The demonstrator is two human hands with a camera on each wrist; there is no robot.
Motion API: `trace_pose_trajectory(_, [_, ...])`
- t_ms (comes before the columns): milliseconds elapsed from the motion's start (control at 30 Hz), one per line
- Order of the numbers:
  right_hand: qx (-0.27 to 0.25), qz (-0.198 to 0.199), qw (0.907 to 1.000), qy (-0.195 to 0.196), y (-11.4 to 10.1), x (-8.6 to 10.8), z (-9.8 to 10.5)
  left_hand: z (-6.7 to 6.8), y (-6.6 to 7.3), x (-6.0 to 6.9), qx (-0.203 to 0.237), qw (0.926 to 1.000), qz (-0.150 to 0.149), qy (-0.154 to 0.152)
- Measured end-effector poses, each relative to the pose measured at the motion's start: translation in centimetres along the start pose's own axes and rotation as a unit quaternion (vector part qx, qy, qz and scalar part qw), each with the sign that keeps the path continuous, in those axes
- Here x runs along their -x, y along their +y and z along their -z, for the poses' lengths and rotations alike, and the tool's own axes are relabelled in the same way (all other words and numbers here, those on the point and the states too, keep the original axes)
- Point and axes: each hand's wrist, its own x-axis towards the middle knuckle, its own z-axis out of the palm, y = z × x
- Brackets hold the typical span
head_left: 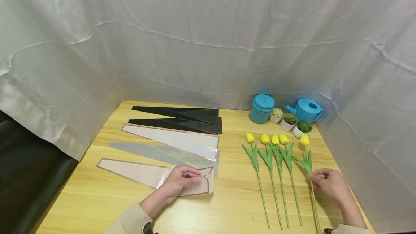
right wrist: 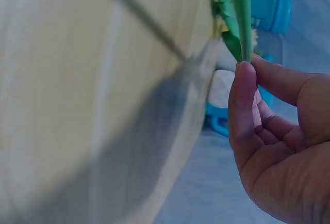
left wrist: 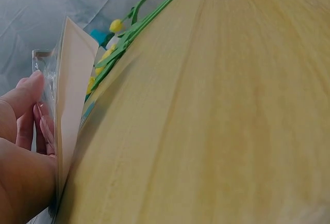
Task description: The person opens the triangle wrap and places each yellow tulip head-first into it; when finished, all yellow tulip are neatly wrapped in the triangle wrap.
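The left hand (head_left: 178, 183) pinches the pinkish wrapper (head_left: 133, 170), which lies left of the middle of the table (head_left: 234, 198), the nearest wrapper to the near edge. The left wrist view shows what the head view hides: the see-through front (left wrist: 49, 72) stands away from the pinkish back, with the thumb on one side of it and fingers on the other.

The right hand (head_left: 329, 183) is near the right edge of the table. Its thumb and a finger are clamped on the stem of a yellow tulip (head_left: 305, 165), just below the leaves. The right wrist view shows the tips meeting on the green stem, and a big dark shadow on the table.

Only the head view lets you count everything. There are five wrappers: two black wrappers (head_left: 195, 125) closest to the far edge, then one white wrapper (head_left: 172, 138), one grey wrapper (head_left: 139, 150) and the pinkish one. There are five yellow flower heads: one on the held tulip, and four on the other tulips (head_left: 255, 158) to its left. By the far right corner are one blue tub (head_left: 261, 109), three small potted plants (head_left: 287, 125) and one blue watering can (head_left: 307, 110).
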Motion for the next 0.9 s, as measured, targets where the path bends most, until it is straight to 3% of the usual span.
trace_pose_trajectory(167, [0.030, 0.014, 0.9990, 0.030, -0.7, 0.0, 0.5, 0.0, 0.0, 0.1, -0.003, 1.0000, -0.006, -0.001])
trace_pose_trajectory(367, [0.011, 0.023, 0.9980, 0.058, -1.4, 0.2, 0.8, -0.1, 0.0, 0.1, -0.008, 0.9999, -0.006, 0.002])
trace_pose_trajectory(700, [-0.079, 0.035, 0.9913, 0.099, -4.1, 0.9, -0.2, -0.2, 0.0, 0.1, -0.005, 0.9999, -0.010, 0.001])
trace_pose_trajectory(900, [-0.138, 0.048, 0.9850, 0.092, -6.1, 0.8, -1.4, -0.1, 0.0, 0.1, -0.006, 0.9999, -0.009, 0.009])
